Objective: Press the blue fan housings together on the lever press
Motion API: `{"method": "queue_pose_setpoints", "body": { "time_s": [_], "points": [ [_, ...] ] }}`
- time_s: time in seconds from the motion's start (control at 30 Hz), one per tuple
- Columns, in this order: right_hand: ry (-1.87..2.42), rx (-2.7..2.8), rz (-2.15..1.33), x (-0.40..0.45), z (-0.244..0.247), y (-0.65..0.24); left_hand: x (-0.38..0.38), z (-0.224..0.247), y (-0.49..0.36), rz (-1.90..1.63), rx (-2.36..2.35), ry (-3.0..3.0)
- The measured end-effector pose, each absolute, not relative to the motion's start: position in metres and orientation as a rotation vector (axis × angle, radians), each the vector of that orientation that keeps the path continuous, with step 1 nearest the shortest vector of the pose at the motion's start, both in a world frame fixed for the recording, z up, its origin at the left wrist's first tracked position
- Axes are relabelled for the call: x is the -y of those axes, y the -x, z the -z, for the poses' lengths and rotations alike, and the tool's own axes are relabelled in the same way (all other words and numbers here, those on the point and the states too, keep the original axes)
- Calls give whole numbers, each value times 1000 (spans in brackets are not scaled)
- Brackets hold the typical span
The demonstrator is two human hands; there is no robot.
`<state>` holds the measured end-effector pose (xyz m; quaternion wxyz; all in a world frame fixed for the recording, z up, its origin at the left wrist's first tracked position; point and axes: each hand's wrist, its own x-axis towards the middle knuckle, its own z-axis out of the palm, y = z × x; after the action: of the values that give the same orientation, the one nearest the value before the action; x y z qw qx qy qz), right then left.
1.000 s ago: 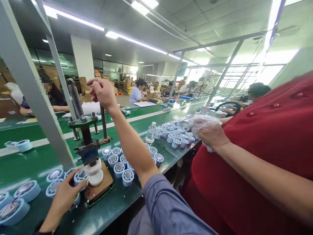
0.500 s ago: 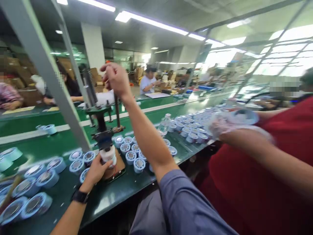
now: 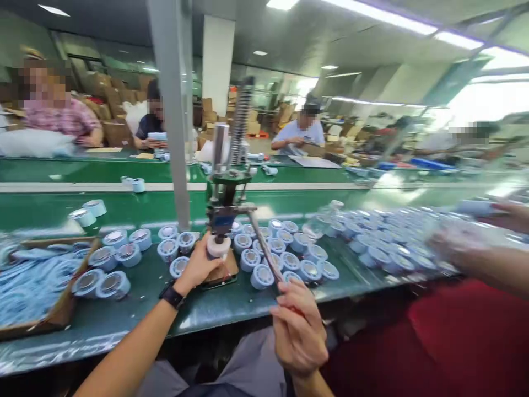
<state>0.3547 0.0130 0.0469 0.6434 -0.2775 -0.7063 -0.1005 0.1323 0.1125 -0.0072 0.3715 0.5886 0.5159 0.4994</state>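
Note:
A hand press (image 3: 225, 220) with a tall spring stands on the green bench. Beneath its ram, on a brown base plate (image 3: 228, 269), sits a white round part (image 3: 218, 246). My left hand (image 3: 201, 264), with a dark watch at the wrist, has its fingers around that part from the left. The press lever (image 3: 266, 248) slants down toward me, and my right hand (image 3: 300, 325) is closed on its end. Light-blue round parts (image 3: 262, 277) with silvery centres stand close to the press on both sides.
At the left, a cardboard box (image 3: 61, 314) holds light-blue rings. Many more blue parts (image 3: 380, 256) and a clear bottle (image 3: 326, 220) are at the right. A co-worker's gloved hand (image 3: 454, 237) is blurred there. A grey post (image 3: 176, 121) rises behind the bench.
My right hand has come down from high up with the lever, which now slants toward me. My left hand stays at the white part. The view has turned left, showing the box.

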Motion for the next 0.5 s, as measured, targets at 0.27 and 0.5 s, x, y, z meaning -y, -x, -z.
{"method": "queue_pose_setpoints", "body": {
  "time_s": [0.27, 0.5],
  "points": [
    [583, 1658, 434, -174, -265, -320, -122, -9, -137, -1295, -1436, -1444],
    [649, 1600, 110, -175, -198, -297, -111, -25, -145, -1314, -1525, -1352]
  ]
}}
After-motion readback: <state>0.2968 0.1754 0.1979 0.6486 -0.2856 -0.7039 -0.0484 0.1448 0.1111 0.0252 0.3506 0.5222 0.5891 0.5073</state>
